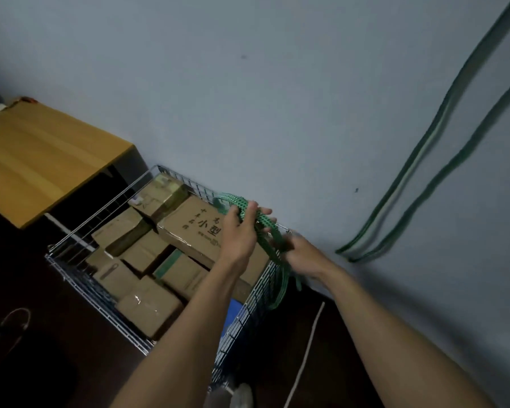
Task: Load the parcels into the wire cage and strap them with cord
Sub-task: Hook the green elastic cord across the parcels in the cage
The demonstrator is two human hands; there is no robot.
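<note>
Green cord (pixel 265 228) runs between our hands at the far right corner of the cage (pixel 80 240), and its loops hang down outside the wire. Our left hand (pixel 239 231) has its fingers curled round the cord. Our right hand (pixel 301 254), just beside it and blurred, grips the cord too. Parcels (pixel 147 254) fill the cage, which stands right of a wooden counter (pixel 42 154).

Two blurred green strands (pixel 424 142) at two o'clock run off the top edge. I lose the fingertips of my right hand (pixel 301 254) behind the cord bundle (pixel 264 220); the table (pixel 42 154) at nine o'clock is cropped.
</note>
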